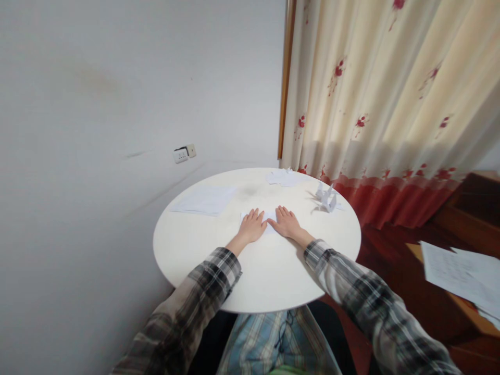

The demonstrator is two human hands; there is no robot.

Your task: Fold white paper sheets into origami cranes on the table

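At the near right, on loose printed-looking sheets (461,276), lines of dark writing, too blurred to read; beneath them, a wooden surface (414,252); at the far right, a cream curtain (371,99) with red floral motifs and a red lower band; on the wall (97,130) at the left, a white socket (180,155) just beside a beige plate (191,150); on the round white table (187,250), a stack of white paper (205,200) at the left, further papers (287,178) at the far edge, and crane-like folded paper figures (327,199) at the right; in the middle, flat on the tabletop, 1 white sheet (270,215), largely covered by 2 hands; left hand (253,225) palm down on its left part, fingers extended and slightly spread, nothing gripped; right hand (287,223) likewise flat at its right end, thumbs near each other over the paper.
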